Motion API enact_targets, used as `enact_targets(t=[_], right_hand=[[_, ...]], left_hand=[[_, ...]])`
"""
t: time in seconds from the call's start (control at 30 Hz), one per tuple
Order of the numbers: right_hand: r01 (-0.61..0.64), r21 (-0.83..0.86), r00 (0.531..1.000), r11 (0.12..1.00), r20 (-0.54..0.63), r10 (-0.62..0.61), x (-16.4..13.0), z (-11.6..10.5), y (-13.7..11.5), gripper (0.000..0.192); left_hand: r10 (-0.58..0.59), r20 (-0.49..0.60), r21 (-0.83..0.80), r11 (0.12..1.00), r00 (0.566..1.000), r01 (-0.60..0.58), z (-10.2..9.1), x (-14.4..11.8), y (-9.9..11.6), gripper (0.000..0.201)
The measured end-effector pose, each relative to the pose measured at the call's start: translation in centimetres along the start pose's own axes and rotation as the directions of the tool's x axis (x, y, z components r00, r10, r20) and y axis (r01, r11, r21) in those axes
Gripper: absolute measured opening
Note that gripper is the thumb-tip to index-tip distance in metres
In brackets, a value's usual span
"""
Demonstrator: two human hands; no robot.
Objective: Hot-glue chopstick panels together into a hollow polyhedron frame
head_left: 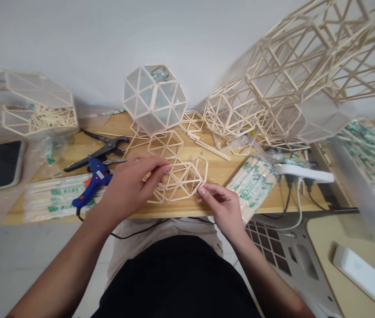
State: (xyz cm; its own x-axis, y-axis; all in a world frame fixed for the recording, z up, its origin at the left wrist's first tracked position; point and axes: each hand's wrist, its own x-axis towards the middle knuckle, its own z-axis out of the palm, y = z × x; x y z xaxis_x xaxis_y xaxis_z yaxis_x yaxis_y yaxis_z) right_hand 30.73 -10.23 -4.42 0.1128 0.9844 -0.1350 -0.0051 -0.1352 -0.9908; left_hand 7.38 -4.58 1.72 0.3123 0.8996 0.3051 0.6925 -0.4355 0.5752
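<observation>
pinching the right corner of the stick frame (183, 180) between thumb and fingertips of the right hand (222, 203), and bunching the left hand's (134, 181) fingertips at its upper left side, whether gripping a stick there or only touching, cannot tell. handling it at the front of the table (218, 171), between the blue glue gun (92, 186) and the wrapped stick bundle (253, 183). for steady work, probably calling for a light grip: supporting close to the joints, pressing along thin sticks rather than across, avoiding any twisting likely to crack a joint, and leaving fingertips clear of possibly hot glue.
</observation>
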Motion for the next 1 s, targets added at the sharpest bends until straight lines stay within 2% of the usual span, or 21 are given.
enact_targets(t=[0.23, 0.5, 0.7, 1.0], right_hand=[[-0.056, 0.031, 0.997, 0.998, 0.061, 0.054, 0.2, -0.2, 0.1, 0.023], [-0.021, 0.053, 0.996, 0.998, 0.083, 0.017, 0.3, -0.1, 0.4, 0.025], [-0.011, 0.012, 0.998, 1.0, 0.064, 0.01, 0.3, -0.1, 0.3, 0.025], [0.019, -0.015, 1.0, 1.0, 0.025, -0.019, 0.3, 0.3, 0.6, 0.022]], left_hand=[[0.03, 0.003, -0.059, 0.998, 1.0, -0.03, 0.4, -0.7, -1.0, 0.019], [-0.02, -0.007, -0.083, 0.996, 1.0, 0.02, 0.7, -1.0, -1.2, 0.019], [0.019, -0.044, -0.052, 0.998, 0.999, -0.021, 0.7, -0.9, -1.0, 0.019], [0.061, -0.03, -0.048, 0.997, 0.998, -0.062, 0.8, -0.7, -1.1, 0.017]])
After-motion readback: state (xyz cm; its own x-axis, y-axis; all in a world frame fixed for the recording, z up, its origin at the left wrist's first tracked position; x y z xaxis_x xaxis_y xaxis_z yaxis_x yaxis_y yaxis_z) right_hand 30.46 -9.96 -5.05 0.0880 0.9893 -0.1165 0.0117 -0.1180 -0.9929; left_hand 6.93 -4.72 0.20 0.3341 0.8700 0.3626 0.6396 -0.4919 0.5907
